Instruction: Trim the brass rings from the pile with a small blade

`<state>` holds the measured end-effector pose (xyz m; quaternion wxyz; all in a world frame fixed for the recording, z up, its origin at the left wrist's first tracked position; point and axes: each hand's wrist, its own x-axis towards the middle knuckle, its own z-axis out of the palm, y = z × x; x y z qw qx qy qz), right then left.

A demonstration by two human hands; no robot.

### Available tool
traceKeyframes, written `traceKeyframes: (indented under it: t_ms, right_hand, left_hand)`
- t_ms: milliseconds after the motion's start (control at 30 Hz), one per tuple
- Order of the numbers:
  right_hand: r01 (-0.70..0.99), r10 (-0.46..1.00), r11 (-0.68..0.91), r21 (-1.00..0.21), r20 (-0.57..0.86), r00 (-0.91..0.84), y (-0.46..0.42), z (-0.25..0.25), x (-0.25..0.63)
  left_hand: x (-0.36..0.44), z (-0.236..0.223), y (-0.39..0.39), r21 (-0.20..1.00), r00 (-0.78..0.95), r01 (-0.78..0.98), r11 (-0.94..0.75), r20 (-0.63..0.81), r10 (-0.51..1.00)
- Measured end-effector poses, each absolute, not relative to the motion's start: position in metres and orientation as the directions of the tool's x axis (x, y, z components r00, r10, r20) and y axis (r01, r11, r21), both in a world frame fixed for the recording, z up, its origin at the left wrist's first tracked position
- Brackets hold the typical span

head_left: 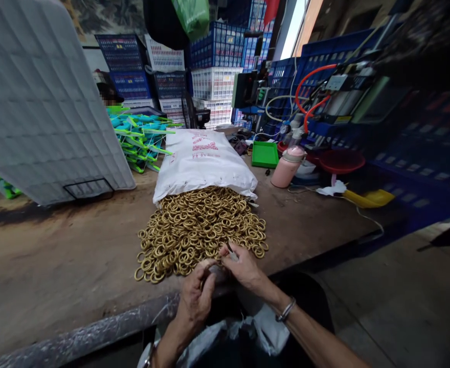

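Across the frame's middle, a white sack [205, 163] lay above heaped brass rings [202, 230], while at lower centre the right hand [244, 268] pinched a small blade-like tool [231, 252] and the left hand [197, 294] curled, its contents unclear.

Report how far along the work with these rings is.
Seemingly done: the white sack is open, with brass-coloured rings spread from its mouth. In hand: the right hand holds a small tool; the left hand is curled nearby, its contents unclear. Apparently left: the large loose heap. No finished batch is distinguishable, so I can't judge the share done.
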<state>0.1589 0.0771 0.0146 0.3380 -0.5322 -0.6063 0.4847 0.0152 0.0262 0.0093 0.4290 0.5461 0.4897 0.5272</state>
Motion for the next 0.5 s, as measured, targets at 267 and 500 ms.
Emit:
traceKeyframes:
  t_ms: [267,500]
  right_hand:
    - [0.111,0.896,-0.349,-0.931,-0.366,-0.253,0.050,0.017,0.161]
    - [0.284,0.955,-0.081,-0.955,-0.155,-0.251,0.044,0.020,0.160]
  left_hand:
    - [0.018,0.005,0.022,0.935,0.185,0.245,-0.255,0.213,0.959]
    - [0.024,0.010,0.014,0.994,0.113,-0.028,0.109,-0.105,0.988]
